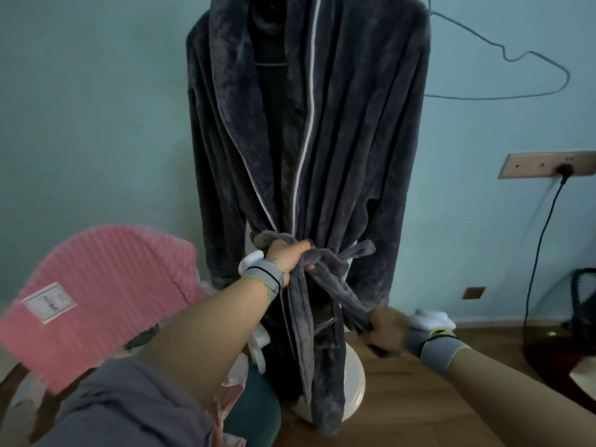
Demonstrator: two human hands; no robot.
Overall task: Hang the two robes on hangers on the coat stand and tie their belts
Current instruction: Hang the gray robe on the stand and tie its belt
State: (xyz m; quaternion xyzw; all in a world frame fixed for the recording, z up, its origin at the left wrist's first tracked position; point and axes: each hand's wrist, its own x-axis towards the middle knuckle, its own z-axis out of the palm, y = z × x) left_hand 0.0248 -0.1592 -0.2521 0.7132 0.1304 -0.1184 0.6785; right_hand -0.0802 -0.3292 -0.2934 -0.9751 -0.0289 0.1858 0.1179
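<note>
The gray robe (322,150) hung on the coat stand in front of me. My left grip (288,258) was closed tight on the belt (325,262) at the knot by the robe's waist. My right grip (385,330) was closed on one belt end, low and to the right. A pink robe (96,295) lay on my left.

A home room: pale blue wall (96,108) (socket strip (548,164)), wooden floor (403,382), pink blanket (106,301)
</note>
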